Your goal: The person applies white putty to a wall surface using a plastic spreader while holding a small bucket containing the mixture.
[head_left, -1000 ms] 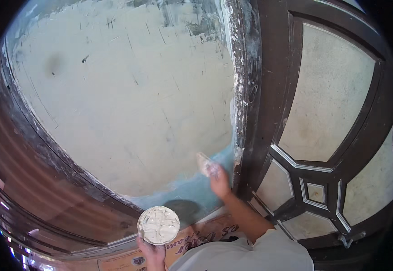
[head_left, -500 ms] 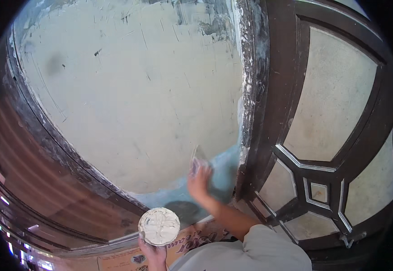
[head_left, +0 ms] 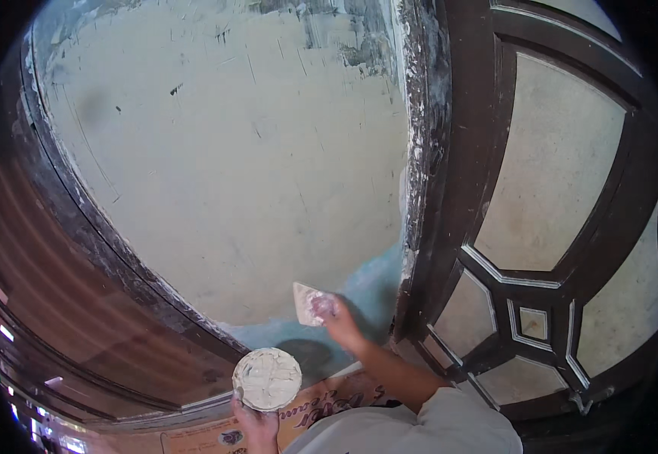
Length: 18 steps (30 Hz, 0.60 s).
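Note:
My left hand [head_left: 258, 428] grips a round tub of creamy white putty [head_left: 268, 380] from below, its surface smeared and ridged. In my right hand [head_left: 341, 324] is a flat, roughly square putty spreader [head_left: 303, 304] with putty caked on its face. The spreader is close to the lower part of a wall panel [head_left: 231, 189] coated in pale filler; whether its edge touches the wall I cannot tell. Below and right of the spreader, a bluish strip of wall [head_left: 378, 287] shows along the bottom of the coat.
A dark, putty-flecked wooden frame post [head_left: 417, 151] borders the panel on the right. Beyond it stands a brown panelled door [head_left: 488, 151] with a handle bar [head_left: 444, 340]. Brown slatted woodwork [head_left: 102, 303] runs along the left. An orange printed sheet [head_left: 310, 408] lies below.
My right hand has moved a little down with the spreader swinging left, and its putty-covered face now shows. The tub in my left hand is nearly still.

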Available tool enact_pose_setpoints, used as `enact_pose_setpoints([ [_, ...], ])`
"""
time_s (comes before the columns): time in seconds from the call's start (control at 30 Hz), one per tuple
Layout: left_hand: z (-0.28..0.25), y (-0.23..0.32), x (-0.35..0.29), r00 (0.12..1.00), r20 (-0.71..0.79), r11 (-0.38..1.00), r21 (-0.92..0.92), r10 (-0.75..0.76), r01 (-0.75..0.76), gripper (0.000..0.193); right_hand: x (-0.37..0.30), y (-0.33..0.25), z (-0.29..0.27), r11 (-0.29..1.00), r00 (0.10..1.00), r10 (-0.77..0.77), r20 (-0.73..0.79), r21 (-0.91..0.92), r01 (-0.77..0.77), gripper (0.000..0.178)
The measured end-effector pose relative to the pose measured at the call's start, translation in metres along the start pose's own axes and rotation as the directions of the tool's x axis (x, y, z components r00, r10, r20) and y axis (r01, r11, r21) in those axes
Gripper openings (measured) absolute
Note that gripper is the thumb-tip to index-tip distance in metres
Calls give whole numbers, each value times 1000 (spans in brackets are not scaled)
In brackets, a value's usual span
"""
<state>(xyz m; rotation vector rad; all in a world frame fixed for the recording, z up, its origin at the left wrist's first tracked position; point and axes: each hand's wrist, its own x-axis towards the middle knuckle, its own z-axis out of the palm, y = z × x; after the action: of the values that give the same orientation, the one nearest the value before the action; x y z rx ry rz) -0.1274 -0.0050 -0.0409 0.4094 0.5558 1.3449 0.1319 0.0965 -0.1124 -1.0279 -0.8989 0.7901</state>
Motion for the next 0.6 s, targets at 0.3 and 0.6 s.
enact_pose_setpoints([
  [0.3, 14, -22, 13, 990, 136, 999, 19, -40, 38, 60, 51, -171, -112, 802, 845, -513, -152, -438, 407, 31],
  [0.6, 55, -61, 20, 977, 194, 996, 40, -89, 83, 57, 133, -326, -123, -59, 291, -922, 257, -833, 550, 51],
])
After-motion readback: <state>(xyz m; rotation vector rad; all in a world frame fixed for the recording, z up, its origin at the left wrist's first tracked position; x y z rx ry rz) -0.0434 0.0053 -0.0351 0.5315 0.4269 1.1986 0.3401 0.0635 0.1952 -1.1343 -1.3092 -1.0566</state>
